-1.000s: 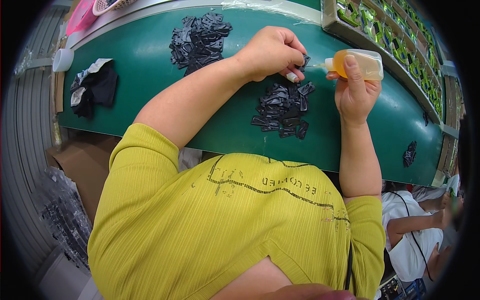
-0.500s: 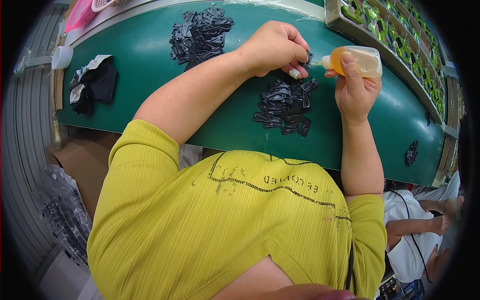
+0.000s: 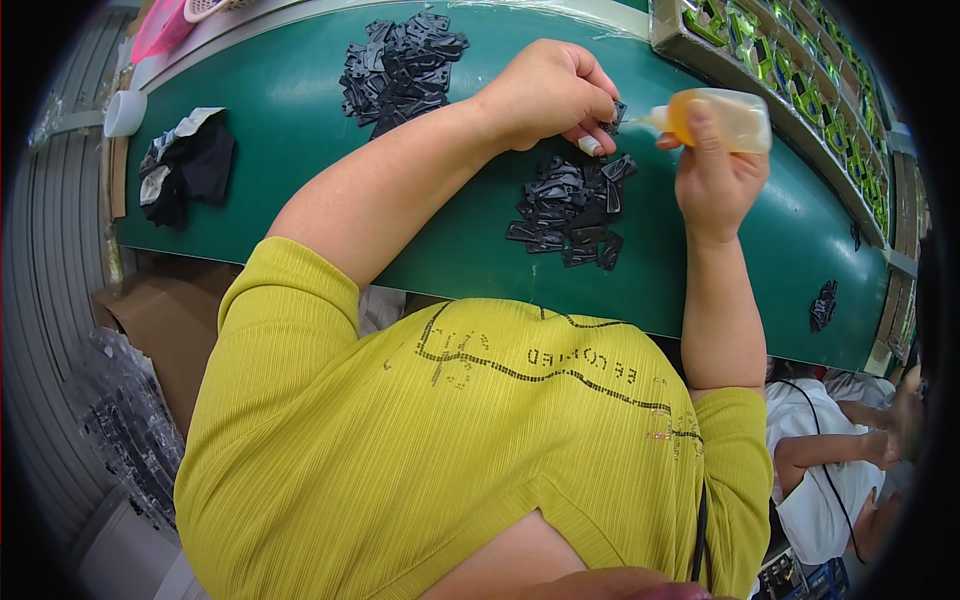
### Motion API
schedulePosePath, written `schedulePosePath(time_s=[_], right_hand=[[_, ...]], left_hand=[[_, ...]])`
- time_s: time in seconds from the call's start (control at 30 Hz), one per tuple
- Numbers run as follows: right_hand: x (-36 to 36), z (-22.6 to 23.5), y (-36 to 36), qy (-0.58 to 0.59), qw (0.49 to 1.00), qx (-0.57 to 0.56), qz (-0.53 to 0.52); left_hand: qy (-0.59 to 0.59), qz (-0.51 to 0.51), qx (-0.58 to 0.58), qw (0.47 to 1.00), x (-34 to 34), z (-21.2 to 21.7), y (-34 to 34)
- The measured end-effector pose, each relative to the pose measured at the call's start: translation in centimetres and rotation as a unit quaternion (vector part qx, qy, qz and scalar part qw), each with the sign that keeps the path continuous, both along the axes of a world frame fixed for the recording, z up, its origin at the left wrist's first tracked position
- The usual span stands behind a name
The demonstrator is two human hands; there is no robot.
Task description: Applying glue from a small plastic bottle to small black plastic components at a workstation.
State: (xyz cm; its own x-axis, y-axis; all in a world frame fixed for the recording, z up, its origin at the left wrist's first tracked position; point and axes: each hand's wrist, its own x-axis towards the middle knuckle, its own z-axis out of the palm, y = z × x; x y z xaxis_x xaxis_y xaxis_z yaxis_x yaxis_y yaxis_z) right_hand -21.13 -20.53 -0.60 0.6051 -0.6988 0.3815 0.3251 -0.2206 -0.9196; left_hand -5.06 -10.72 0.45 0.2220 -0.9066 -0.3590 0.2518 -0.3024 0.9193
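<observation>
Between the fingertips of my left hand (image 3: 555, 95) is a small black plastic part (image 3: 616, 117). One of that hand's fingers wears a white wrap. My right hand (image 3: 718, 175) is closed round a squeeze bottle (image 3: 735, 121) of amber liquid, lying on its side in the grip. Its thin nozzle points left at the black part, and the tip is too blurred to tell whether it touches. Below my hands a small pile of black plastic parts (image 3: 570, 205) lies on the green table (image 3: 460, 245). A larger pile of like parts (image 3: 400, 75) sits beyond my left forearm.
A partitioned tray (image 3: 720, 55) of bright green and black pieces runs along the far right. Dark cloth (image 3: 187, 165) and a white cup-like container (image 3: 124, 114) are at the left. A few black parts (image 3: 823, 305) lie near the right edge. Another person (image 3: 825, 460) sits at the lower right.
My right hand and the bottle have shifted slightly right, the nozzle drawing back a little from the black part. My left hand has hardly moved. The other person's arm has moved a little.
</observation>
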Motion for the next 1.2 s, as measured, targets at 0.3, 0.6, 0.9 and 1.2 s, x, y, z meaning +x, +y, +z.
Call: schedulePosePath(time_s=[0.3,0.6,0.9,1.2], right_hand=[[-1.8,0.3,-3.9,-0.135,0.971,0.191,-0.038],[-2.7,0.8,-4.0,-0.147,0.970,0.186,-0.062],[-1.8,0.5,-3.3,-0.138,0.973,0.186,-0.026],[-1.6,0.1,-2.7,-0.150,0.966,0.211,-0.013]], left_hand=[[-0.195,-0.058,-0.062,0.977,-2.2,-0.4,-3.3],[-0.613,0.026,0.096,0.784,2.6,2.3,0.4],[-0.562,0.064,0.214,0.796,7.7,1.8,4.2],[-0.380,0.180,-0.039,0.907,5.4,1.7,3.6]])
